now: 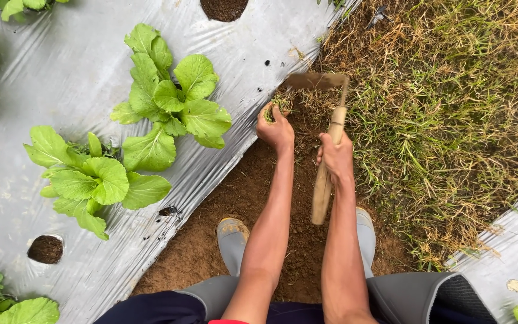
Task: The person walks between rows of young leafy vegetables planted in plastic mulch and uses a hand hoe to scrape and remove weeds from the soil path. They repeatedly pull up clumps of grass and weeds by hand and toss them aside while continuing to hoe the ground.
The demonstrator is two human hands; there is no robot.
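1. The right hand (335, 157) is closed around the wooden handle of a small hoe (326, 144), gripping it about midway along; the lower end of the handle sticks out below the fist.
2. The hoe's flat metal blade sits at the top of the handle, resting on the ground at the edge of the grass (445, 114), just above the bare soil path (235, 198).
3. The left hand (276, 128) is curled shut on a small tuft of weeds (271, 111), pinched between the fingers just beside the blade. Most of the tuft is hidden inside the fist, so its size is hard to tell.
4. Both forearms reach forward from the bottom edge; the person's body is cut off there, with only dark clothing and grey trouser knees showing.
5. Two grey boots show beneath the arms: the left boot (232, 240) is muddy at the toe, the right boot (365, 231) is largely hidden behind the right forearm.
6. Silver plastic sheeting (61, 78) covers the bed to the left; a second strip is cut off at the lower right corner.
7. Two whole leafy green plants (169, 99) grow through the sheet, with more clipped by the left and bottom edges.
8. Two planting holes showing only dark soil are clear, one at the lower left (46, 249) and one cut off at the top edge.
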